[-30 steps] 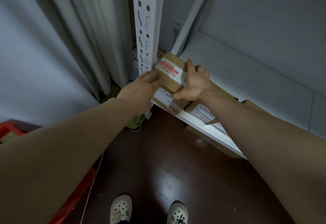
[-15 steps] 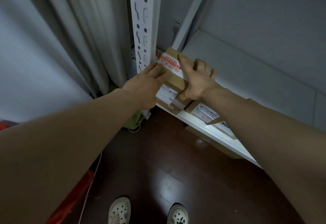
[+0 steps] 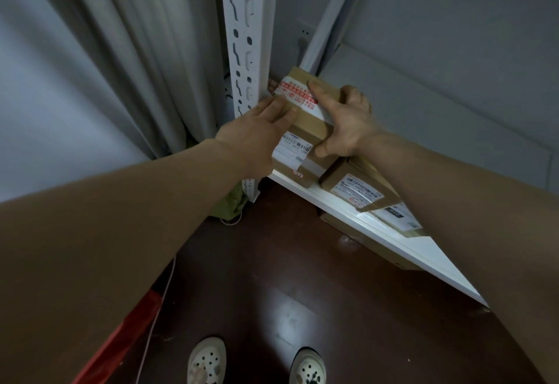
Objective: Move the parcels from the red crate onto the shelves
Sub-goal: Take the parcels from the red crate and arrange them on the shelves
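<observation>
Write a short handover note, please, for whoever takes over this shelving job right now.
Left hand: fingers flat against the taped parcel, close to the white upright.
Right hand: thumb across the top, fingers curled round the parcel's far side.
The taped parcel sits at the left end of the shelf, beside a second parcel. A third parcel lies further right.
Done: three parcels shelved.
Left: let go, then check the red crate; its contents are out of view.
</observation>
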Tool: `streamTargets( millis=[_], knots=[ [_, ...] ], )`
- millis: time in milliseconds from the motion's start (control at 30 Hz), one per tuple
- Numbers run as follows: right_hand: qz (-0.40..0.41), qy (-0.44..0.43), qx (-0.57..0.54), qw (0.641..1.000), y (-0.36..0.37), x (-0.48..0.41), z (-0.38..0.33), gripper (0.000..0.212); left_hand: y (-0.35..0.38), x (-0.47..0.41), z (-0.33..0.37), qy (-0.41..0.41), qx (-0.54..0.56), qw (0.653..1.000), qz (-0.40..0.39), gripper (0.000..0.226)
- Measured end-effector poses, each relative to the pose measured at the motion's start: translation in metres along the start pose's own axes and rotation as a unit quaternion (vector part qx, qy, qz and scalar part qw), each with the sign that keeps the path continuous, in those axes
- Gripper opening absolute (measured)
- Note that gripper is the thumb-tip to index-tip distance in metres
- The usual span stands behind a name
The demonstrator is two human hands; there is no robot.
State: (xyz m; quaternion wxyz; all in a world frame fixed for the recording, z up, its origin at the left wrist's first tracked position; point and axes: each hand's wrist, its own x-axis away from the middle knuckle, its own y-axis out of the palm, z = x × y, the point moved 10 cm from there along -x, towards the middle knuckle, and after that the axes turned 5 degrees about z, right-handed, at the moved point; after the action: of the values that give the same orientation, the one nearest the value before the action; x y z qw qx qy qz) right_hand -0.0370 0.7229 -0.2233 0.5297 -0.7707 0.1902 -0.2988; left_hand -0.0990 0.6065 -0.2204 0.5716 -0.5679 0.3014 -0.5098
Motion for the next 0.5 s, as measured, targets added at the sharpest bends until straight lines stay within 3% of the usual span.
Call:
streamTargets(
  millis=[500],
  knots=[
    [-0.020,0.008,0.032,0.999,0.002,-0.011,0.004,0.120,0.003,-0.007,0.002,-0.003,0.001,1.000,-0.011,0.099]
  ],
)
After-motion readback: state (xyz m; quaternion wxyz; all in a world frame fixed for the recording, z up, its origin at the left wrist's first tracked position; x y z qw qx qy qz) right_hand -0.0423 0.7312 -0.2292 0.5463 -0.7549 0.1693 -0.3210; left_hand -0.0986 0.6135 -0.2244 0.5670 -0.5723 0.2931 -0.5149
